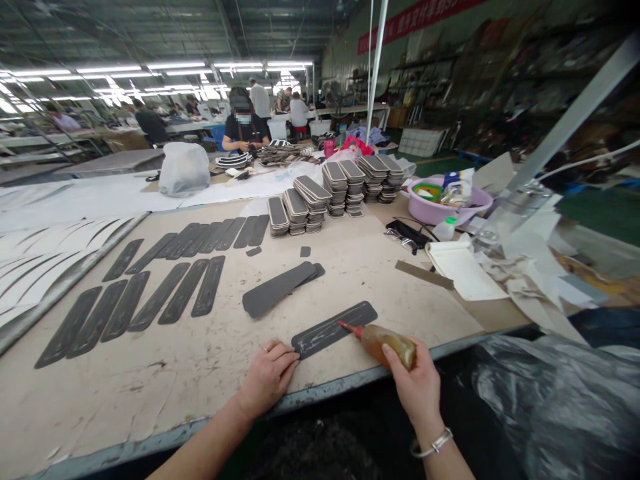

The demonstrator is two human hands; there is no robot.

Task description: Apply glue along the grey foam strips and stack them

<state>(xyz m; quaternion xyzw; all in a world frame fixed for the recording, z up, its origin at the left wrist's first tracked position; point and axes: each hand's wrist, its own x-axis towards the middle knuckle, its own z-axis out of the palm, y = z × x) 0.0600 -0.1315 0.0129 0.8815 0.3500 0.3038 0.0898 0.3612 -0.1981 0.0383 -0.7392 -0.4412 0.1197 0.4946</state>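
My right hand (pixel 417 380) is wrapped round a glue bottle (pixel 387 345) with amber contents, its red nozzle tip over a long dark grey strip (pixel 325 331) with rounded corners. Thin shiny lines of glue run along that strip. At the strip's left end, my left hand (pixel 270 373) rests with curled fingers, the fingertips touching its edge; whether they pinch it I cannot tell. Beyond the strip, plain grey strips (pixel 275 290) overlap in a small pile. To the left, several glue-streaked strips (pixel 163 297) lie in two rows on the tabletop (pixel 210 373).
Stacks of finished-looking pieces (pixel 305 200) stand at the back. On the right are a purple basin (pixel 450 208), a white notepad (pixel 465 270), scissors (pixel 405 237) and a brown strip (pixel 424 274). A metal post (pixel 575 113) rises at the right. A co-worker (pixel 245 127) sits across the table.
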